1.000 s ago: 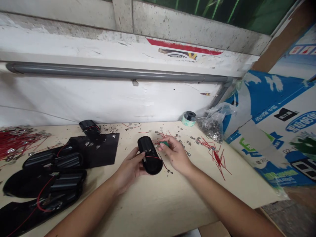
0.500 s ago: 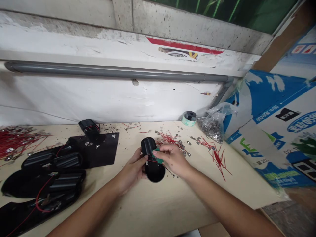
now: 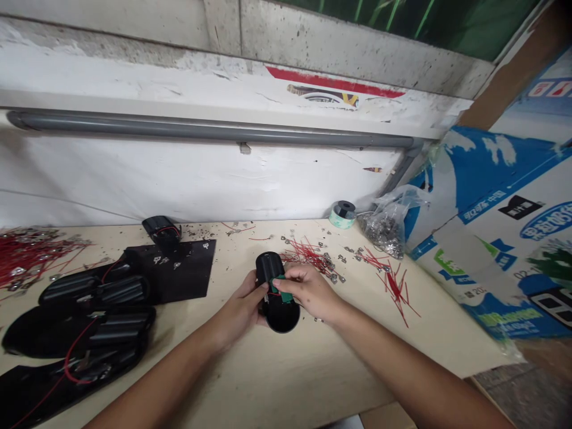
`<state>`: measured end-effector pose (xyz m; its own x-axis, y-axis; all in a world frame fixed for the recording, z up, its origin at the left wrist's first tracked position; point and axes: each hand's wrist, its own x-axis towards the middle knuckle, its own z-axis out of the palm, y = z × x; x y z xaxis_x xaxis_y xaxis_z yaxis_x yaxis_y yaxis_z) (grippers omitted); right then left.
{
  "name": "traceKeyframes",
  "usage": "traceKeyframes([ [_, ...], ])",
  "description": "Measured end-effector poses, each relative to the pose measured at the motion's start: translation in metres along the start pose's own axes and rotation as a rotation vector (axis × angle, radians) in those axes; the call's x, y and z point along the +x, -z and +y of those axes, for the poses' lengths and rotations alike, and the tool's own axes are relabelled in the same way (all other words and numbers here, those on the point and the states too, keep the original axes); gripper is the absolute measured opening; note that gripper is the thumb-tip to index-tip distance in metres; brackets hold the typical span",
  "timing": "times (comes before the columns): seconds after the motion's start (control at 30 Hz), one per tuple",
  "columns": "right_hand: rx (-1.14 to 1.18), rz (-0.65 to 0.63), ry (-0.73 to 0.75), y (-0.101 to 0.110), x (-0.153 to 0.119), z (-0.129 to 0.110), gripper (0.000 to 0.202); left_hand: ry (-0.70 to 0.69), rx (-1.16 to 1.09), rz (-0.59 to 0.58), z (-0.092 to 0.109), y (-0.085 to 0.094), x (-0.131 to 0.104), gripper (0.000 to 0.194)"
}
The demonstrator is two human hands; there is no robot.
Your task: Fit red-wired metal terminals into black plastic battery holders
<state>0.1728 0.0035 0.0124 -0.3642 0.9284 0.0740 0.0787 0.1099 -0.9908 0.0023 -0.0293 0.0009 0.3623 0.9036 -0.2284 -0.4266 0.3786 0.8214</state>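
Note:
In the middle of the table, my left hand (image 3: 247, 298) grips a black plastic housing (image 3: 270, 266) by its left side, thumb on top. The housing has a ribbed upper part and a round hollow lower end. A small green circuit board (image 3: 282, 288) lies over the housing's middle, pinched between the thumb and fingers of my right hand (image 3: 309, 291). A short red wire shows beside the board, near my left thumb. My fingers hide the board's right edge and the underside of the housing.
Red wires with metal contact tabs (image 3: 308, 253) lie just beyond my right hand; more red wires (image 3: 395, 286) sit farther right. Similar black housings (image 3: 120, 330) and a wire pile (image 3: 36, 256) fill the left. A tape roll (image 3: 343, 214) and bag of metal parts (image 3: 386, 223) stand behind.
My right hand has shifted the green board slightly left and down across the housing, turning it so more of its face shows. The housing has dipped slightly in my left hand.

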Motion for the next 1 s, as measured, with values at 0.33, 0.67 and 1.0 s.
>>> traceKeyframes([
  [0.33,0.165,-0.023,-0.059,0.000,-0.002,0.008,0.037,0.024,0.009,-0.069,0.002,0.002,-0.003,0.050],
  [0.67,-0.002,-0.033,-0.008,0.000,-0.002,0.003,0.045,0.005,0.031,-0.042,-0.006,0.008,-0.002,0.051],
  [1.0,0.130,0.061,-0.064,-0.001,-0.002,0.002,0.041,0.003,0.023,-0.002,0.002,-0.001,-0.003,0.052],
])
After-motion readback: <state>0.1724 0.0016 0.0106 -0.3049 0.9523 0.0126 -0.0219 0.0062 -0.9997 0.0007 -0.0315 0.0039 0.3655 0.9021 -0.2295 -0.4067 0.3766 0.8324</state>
